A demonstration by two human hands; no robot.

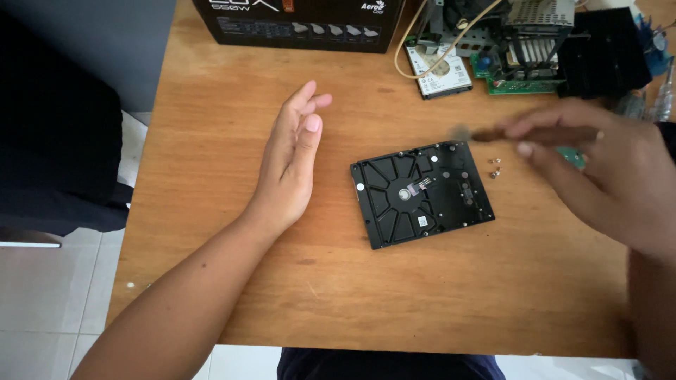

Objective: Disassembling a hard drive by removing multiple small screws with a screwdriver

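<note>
Wooden table (211, 105): left hand (290, 165) spread beside hard drive (421, 193); blurred right hand (605, 176) pinches screwdriver (503, 132).

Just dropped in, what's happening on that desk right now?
A person sits at a wooden table with a black hard drive lying flat on it. The right hand holds a blurred screwdriver above the drive's far edge. The left hand hovers open beside the drive, touching nothing. A few loose screws lie by the drive.

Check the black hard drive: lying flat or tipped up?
Flat. The hard drive lies on the wooden table, its ribbed black face up, with no edge raised.
</note>
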